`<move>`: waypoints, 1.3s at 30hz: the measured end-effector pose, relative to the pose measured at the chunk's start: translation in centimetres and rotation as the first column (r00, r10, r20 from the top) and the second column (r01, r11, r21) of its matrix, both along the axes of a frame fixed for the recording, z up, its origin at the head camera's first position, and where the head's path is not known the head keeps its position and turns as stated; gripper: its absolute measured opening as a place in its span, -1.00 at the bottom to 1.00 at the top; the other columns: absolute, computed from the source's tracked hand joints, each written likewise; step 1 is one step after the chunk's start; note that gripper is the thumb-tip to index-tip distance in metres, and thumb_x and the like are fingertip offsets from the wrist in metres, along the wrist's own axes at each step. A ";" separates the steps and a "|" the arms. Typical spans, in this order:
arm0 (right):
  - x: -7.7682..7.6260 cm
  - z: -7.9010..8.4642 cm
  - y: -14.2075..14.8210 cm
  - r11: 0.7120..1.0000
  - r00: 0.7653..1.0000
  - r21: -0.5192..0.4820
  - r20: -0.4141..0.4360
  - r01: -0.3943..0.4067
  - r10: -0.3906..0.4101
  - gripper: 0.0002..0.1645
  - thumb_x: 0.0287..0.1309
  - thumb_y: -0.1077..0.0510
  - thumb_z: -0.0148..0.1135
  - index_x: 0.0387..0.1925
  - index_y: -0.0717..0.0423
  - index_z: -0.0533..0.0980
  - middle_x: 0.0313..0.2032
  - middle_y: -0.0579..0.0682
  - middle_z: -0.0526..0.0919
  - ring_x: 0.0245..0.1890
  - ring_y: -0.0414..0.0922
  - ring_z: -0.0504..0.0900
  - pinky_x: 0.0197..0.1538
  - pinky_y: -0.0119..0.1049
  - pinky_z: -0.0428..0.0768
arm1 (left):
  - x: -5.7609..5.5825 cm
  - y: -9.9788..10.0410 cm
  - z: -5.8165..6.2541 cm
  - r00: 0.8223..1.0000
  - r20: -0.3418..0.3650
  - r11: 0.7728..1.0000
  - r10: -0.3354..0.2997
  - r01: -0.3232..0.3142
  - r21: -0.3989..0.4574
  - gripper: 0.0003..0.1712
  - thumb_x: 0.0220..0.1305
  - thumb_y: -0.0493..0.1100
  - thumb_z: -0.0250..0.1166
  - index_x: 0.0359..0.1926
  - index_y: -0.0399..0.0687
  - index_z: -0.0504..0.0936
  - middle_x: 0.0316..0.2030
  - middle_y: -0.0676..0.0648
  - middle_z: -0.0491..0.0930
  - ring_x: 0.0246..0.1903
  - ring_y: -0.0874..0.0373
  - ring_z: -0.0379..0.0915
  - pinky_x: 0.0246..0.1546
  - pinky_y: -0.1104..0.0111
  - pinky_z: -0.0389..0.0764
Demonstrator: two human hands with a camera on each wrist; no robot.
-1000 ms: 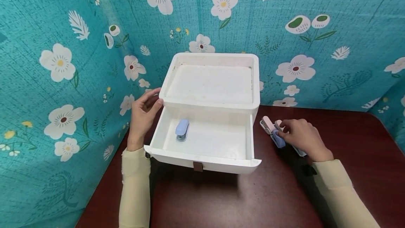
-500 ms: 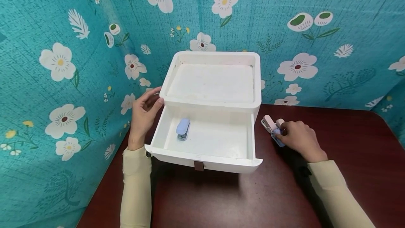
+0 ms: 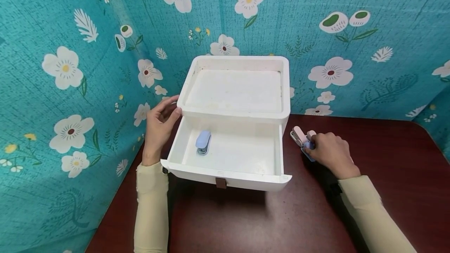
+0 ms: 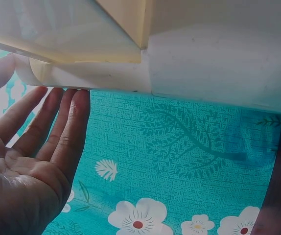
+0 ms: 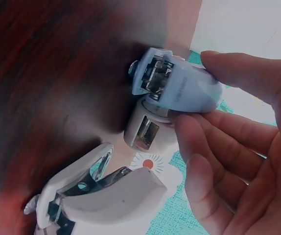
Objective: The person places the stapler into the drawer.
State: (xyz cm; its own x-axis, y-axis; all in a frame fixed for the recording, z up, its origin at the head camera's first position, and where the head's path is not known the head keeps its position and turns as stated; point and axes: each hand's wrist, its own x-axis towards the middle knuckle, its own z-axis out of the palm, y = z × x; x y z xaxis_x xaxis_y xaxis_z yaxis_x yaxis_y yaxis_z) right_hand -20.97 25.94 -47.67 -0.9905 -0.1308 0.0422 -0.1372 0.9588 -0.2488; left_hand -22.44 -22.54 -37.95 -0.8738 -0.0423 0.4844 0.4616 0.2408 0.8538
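Observation:
My right hand (image 3: 332,153) pinches a light blue mini stapler (image 5: 192,90) at the table's right side, thumb on one face and fingers against the other. Close beside it are two pale pink staplers; in the right wrist view one pink stapler (image 5: 152,129) sits right behind the blue one and another pink stapler (image 5: 113,198) lies lower left. With fairly straight fingers, my left hand (image 3: 156,134) touches the left side of a white drawer box (image 3: 235,115), its thumb at the front corner. Inside the pulled-out drawer (image 3: 242,153) stands another blue stapler (image 3: 203,141), towards the left.
The box has a shallow, raised-rim top tray (image 3: 233,91). A brown pull tab (image 3: 221,183) hangs on the drawer front, which overhangs the dark red table (image 3: 299,214). A teal flowered cloth (image 3: 267,30) covers the walls behind and at the left.
My right hand has shifted slightly left and now grips the blue stapler by the pink ones. My left hand stays at the box; the drawer and its stapler stay put.

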 end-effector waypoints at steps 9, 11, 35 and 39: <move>0.0 0.6 -0.2 1.000 1.000 0.009 0.005 0.004 -0.004 -0.61 0.11 -0.01 0.48 -0.24 0.28 0.71 -0.62 0.04 0.59 -0.64 -0.07 0.47 -0.68 -0.24 0.39 | 0.0 0.0 0.1 1.000 0.004 1.000 0.000 0.000 -0.001 -0.55 0.42 -0.29 0.33 0.29 -0.21 0.63 0.21 -0.26 0.66 0.07 0.35 0.69 0.07 0.51 0.71; 0.1 0.8 -0.2 1.000 1.000 0.010 -0.003 0.003 -0.003 -0.61 0.10 -0.01 0.48 -0.25 0.27 0.71 -0.62 0.03 0.59 -0.64 -0.07 0.47 -0.68 -0.24 0.38 | 0.0 0.0 0.0 1.000 0.005 1.000 0.002 -0.002 -0.004 -0.55 0.42 -0.28 0.34 0.30 -0.20 0.63 0.21 -0.25 0.66 0.07 0.35 0.69 0.07 0.50 0.71; 0.9 4.3 -0.6 0.999 0.997 0.016 -0.069 -0.031 0.032 -0.54 0.01 0.00 0.56 -0.21 0.31 0.71 -0.62 0.04 0.60 -0.65 -0.09 0.45 -0.69 -0.27 0.40 | 0.1 0.0 0.1 1.000 0.013 1.000 -0.010 0.010 0.005 -0.55 0.42 -0.30 0.33 0.30 -0.21 0.62 0.21 -0.26 0.65 0.07 0.35 0.69 0.07 0.51 0.71; 1.0 5.1 -0.5 0.998 0.994 0.034 -0.095 -0.049 0.052 -0.56 0.02 -0.01 0.55 -0.24 0.29 0.71 -0.62 0.03 0.61 -0.65 -0.09 0.44 -0.69 -0.27 0.38 | 0.1 0.0 0.1 1.000 0.010 1.000 -0.006 0.006 0.002 -0.55 0.41 -0.29 0.34 0.29 -0.20 0.63 0.20 -0.25 0.65 0.07 0.35 0.69 0.07 0.51 0.71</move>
